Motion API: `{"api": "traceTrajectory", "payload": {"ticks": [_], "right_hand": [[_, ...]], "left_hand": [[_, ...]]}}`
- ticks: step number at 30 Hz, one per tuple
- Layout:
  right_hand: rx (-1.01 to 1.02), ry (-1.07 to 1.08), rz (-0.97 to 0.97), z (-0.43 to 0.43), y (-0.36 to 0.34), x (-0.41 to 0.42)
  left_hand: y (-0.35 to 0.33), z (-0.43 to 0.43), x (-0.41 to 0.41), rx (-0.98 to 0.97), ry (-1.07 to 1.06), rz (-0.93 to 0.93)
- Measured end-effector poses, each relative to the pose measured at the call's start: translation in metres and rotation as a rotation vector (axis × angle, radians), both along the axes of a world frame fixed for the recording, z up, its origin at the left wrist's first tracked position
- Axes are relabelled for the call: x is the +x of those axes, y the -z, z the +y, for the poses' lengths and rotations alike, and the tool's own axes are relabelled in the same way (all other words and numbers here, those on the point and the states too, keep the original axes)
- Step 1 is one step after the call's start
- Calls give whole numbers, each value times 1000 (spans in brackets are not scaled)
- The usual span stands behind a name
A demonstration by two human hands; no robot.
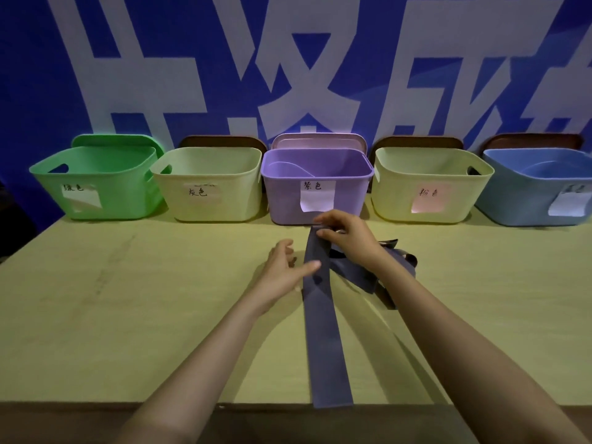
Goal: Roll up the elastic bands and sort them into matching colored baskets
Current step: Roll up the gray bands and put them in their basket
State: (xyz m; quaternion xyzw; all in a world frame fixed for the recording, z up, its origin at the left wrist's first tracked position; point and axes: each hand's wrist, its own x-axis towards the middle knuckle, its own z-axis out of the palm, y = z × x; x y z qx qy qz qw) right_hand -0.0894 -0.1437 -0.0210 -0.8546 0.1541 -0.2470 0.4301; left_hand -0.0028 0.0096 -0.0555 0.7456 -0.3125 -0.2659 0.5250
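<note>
Far end of dark band (pixel 323 341) pinched by right hand (pixel 344 238), likely to start rolling; left hand (pixel 285 270) loose-fingered, thumb steadying it. Band runs from counter (pixel 128 299) near edge toward purple basket (pixel 285 200).

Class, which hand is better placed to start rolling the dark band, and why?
Right: the right hand pinches the far end of the long dark blue-grey elastic band; the left hand only touches it farther along.

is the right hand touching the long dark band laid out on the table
Touching. The head view shows the right hand pinching the far end of the long dark band between its fingertips.
</note>
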Motion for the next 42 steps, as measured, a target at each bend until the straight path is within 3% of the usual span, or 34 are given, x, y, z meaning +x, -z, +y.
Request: {"api": "traceTrajectory", "payload": {"ticks": [4, 12, 19, 27, 34, 42], "right_hand": [[118, 21, -63, -4, 23, 10], [131, 158, -10, -10, 51, 19], [286, 81, -88, -6, 45, 16], [134, 70, -79, -5, 45, 18], [355, 48, -45, -7, 40, 14], [393, 78, -15, -7, 40, 13]], "left_hand": [[-5, -34, 18, -220, -34, 47], [20, -49, 41, -214, -82, 110], [26, -51, 42, -259, -19, 105], [21, -53, 40, -317, -64, 179], [19, -52, 38, -322, -37, 186], [16, -52, 35, -296, -50, 162]]}}
